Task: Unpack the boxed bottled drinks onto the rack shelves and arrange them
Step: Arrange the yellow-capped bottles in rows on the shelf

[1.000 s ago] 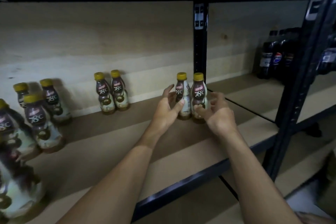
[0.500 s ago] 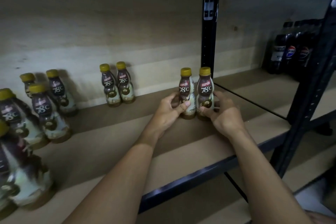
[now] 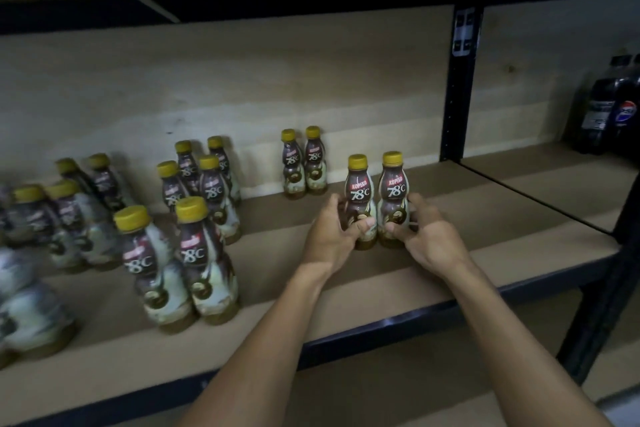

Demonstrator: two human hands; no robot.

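Note:
Two brown coffee bottles with yellow caps stand side by side on the wooden shelf (image 3: 485, 253). My left hand (image 3: 332, 236) grips the left bottle (image 3: 358, 191) low on its body. My right hand (image 3: 427, 236) grips the right bottle (image 3: 393, 189) the same way. Both bottles are upright and touching each other. Behind them, against the back board, stands another pair of bottles (image 3: 304, 163). Further left sit several more of the same bottles in pairs, one pair (image 3: 180, 253) close to the front edge.
A black rack post (image 3: 459, 90) divides this shelf from the neighbouring bay, where dark cola bottles (image 3: 613, 107) stand at the far right. A lower shelf shows under the black front rail (image 3: 346, 336). Blurred bottles crowd the left edge.
Both hands have closed on the two bottles and drawn them slightly forward and left on the shelf. The view has swung left, showing more bottles there.

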